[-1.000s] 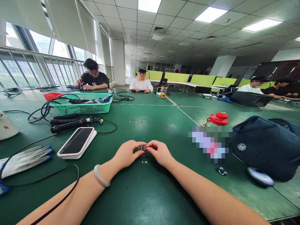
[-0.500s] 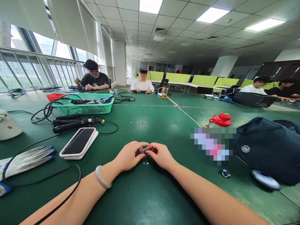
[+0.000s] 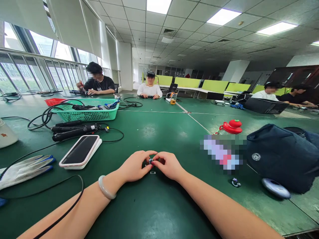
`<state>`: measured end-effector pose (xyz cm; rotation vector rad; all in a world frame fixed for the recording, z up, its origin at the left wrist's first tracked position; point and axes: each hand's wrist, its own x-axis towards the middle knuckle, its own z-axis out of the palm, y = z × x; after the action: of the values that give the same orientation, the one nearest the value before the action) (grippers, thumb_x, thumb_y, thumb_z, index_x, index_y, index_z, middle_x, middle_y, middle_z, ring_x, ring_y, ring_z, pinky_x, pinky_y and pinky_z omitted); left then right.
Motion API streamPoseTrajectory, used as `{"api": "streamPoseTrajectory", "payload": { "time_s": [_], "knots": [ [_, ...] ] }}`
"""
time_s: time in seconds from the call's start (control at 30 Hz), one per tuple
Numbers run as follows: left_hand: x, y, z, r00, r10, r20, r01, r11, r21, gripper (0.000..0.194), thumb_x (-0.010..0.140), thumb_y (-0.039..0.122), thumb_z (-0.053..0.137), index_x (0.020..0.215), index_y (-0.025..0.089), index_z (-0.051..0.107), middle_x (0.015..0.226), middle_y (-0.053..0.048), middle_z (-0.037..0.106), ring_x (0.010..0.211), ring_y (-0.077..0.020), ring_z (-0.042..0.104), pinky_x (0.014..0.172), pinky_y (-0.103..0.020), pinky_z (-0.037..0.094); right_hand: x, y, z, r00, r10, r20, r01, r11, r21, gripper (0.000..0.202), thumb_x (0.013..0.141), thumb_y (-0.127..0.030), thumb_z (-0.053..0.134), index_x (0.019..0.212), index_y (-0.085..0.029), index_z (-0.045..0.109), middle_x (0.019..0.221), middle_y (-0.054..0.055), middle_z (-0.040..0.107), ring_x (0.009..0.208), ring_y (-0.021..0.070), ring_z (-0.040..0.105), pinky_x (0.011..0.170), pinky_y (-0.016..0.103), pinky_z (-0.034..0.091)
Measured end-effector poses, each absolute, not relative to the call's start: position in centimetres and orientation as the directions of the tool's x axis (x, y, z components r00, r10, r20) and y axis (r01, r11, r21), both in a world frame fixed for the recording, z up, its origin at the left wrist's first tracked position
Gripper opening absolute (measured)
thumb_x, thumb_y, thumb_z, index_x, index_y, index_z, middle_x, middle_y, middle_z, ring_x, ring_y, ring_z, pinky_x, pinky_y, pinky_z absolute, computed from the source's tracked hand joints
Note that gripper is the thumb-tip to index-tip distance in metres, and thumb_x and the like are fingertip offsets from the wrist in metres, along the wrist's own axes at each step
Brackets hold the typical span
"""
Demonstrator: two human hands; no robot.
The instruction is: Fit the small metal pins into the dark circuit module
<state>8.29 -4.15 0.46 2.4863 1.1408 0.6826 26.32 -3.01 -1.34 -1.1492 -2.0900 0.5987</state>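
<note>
Close together over the green table (image 3: 134, 205), my left hand (image 3: 134, 165) and my right hand (image 3: 169, 165) meet at the fingertips. Between them they pinch a small dark grey-blue part (image 3: 150, 161), partly covered by the fingers and too small to name its kind. Both hands are closed on it, thumbs on the near side. Just below the fingertips a tiny white rectangular frame-like piece (image 3: 153, 172) lies flat on the table, touched by neither hand. A pale bangle circles my left wrist.
Left of me lie a phone (image 3: 81, 151) on a white box, work gloves (image 3: 27, 169), a black cable and a black folded device (image 3: 74, 132). Behind stands a green basket (image 3: 87, 114). At right are a red-lidded bottle (image 3: 230, 126), a dark bag (image 3: 281, 156) and a rounded case (image 3: 275, 188). Several people sit around.
The view has turned slightly right, so everything sits a little further left. Both my hands keep their pinch on the small part, with only slight finger movement.
</note>
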Motion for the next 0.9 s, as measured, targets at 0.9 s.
{"api": "streamPoseTrajectory", "payload": {
  "time_s": [0.9],
  "knots": [
    [7.3,-3.0,0.3,0.399,0.869,0.293,0.698,-0.495,0.517,0.031,0.08,0.021,0.042,0.106,0.023,0.057,0.072,0.001,0.06,0.063,-0.0136,0.053,0.066,-0.027,0.042,27.0,-2.6,-0.7,-0.424,0.85,0.312,0.472,0.502,-0.725,0.02,0.081,-0.026,0.052,0.087,-0.023,0.071,0.083,0.002,0.07,0.072,0.0135,0.059,0.069,0.027,0.044]
  ]
}}
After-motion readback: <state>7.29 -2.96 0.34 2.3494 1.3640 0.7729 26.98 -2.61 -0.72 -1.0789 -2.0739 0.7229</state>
